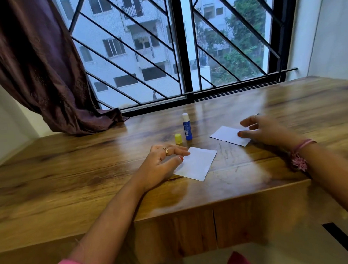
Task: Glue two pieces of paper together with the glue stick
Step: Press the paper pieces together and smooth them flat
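On the table (72, 175): two paper pieces (196, 165) (227, 135), each partly hidden under a loose-fingered hand, left hand (162, 163), right hand (267, 130); one uncapped glue stick (186, 127); one yellow cap (178, 138).

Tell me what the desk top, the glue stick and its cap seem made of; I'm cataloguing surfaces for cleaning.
Desk top: looks like wood or wood-grain laminate, glossy, since it mirrors the window light. Glue stick: smooth blue plastic tube by the look, with the white glue showing at the top. Yellow cap: probably plastic, slightly translucent, standing apart beside the tube.

Purple curtain (38, 67) beside barred window (166, 53)
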### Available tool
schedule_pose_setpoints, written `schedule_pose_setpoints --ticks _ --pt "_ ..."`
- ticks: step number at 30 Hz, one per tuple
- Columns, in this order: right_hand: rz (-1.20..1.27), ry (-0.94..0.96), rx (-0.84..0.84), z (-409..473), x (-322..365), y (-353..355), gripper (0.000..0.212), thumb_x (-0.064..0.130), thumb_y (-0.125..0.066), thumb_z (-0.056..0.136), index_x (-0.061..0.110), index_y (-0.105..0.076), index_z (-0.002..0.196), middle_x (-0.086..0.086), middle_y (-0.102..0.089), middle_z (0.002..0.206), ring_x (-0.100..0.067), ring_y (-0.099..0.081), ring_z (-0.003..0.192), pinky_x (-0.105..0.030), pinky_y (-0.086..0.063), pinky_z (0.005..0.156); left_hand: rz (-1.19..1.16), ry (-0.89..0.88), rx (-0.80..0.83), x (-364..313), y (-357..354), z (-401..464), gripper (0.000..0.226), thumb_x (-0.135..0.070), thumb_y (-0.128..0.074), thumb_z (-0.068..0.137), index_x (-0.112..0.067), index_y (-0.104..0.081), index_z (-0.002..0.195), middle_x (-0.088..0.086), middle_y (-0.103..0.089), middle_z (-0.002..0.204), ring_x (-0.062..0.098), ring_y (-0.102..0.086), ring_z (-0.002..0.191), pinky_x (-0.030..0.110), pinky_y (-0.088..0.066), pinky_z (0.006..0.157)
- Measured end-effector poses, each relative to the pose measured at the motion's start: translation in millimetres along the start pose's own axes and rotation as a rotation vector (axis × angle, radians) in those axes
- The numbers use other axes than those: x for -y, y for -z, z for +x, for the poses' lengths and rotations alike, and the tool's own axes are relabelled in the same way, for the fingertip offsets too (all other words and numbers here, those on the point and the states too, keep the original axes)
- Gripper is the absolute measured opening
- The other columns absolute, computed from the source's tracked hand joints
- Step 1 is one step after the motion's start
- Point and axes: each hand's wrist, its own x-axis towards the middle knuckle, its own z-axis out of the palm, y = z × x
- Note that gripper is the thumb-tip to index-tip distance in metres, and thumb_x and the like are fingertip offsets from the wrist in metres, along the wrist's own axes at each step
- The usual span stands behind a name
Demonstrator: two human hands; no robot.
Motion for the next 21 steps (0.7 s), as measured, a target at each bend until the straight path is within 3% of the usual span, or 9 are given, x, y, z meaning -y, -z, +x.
schedule_pose_setpoints --ticks 3,6,13,17,21 --pt "-0.112 0.013 -0.005 -2 10 -2 0.059 0.038 -0.076 0.075 0.002 -0.059 0.118 -0.014 -0.064 0.113 -0.022 -0.058 0.095 -0.032 -0.045 0.083 0.098 0.022 0.020 -1 -2 -3 0.035 -0.038 -0.046 0.084 -0.031 -0.068 0.111 -0.023 -0.057 0.123 0.010 -0.039 0.123 0.042 -0.031 0.104" --pt "-0.195 0.006 0.031 -5 17 -4 0.066 0.046 -0.075 0.074 0.001 -0.058 0.119 -0.015 -0.062 0.118 -0.028 -0.057 0.106 -0.036 -0.045 0.089 0.151 0.036 0.062 -1 -2 -5 0.034 -0.044 -0.044 0.085 -0.040 -0.064 0.113 -0.029 -0.052 0.126 0.006 -0.032 0.122 0.050 -0.027 0.104" --pt "-0.047 -0.046 0.073 -4 13 0 0.070 0.040 -0.084 0.064 0.007 -0.058 0.121 -0.011 -0.062 0.116 -0.023 -0.058 0.103 -0.032 -0.046 0.089 0.255 0.040 0.150 3 -6 -3 0.033 -0.051 -0.040 0.083 -0.054 -0.058 0.111 -0.040 -0.043 0.128 -0.002 -0.025 0.120 0.037 -0.018 0.092" --pt "0.082 -0.093 0.108 -4 11 2 0.070 0.036 -0.088 0.058 0.016 -0.058 0.119 -0.005 -0.060 0.109 -0.019 -0.057 0.098 -0.029 -0.043 0.079 0.305 0.012 0.184 4 -7 -3 0.031 -0.052 -0.038 0.085 -0.061 -0.054 0.111 -0.038 -0.043 0.131 -0.001 -0.024 0.121 0.032 -0.016 0.086" --pt "0.112 -0.094 0.121 -4 10 3 0.068 0.035 -0.088 0.058 0.017 -0.060 0.117 -0.004 -0.059 0.109 -0.018 -0.056 0.098 -0.029 -0.043 0.079 0.384 -0.034 0.211 0 -10 -4 0.038 -0.050 -0.035 0.087 -0.056 -0.051 0.121 -0.029 -0.043 0.132 0.001 -0.023 0.118 0.033 -0.017 0.084"
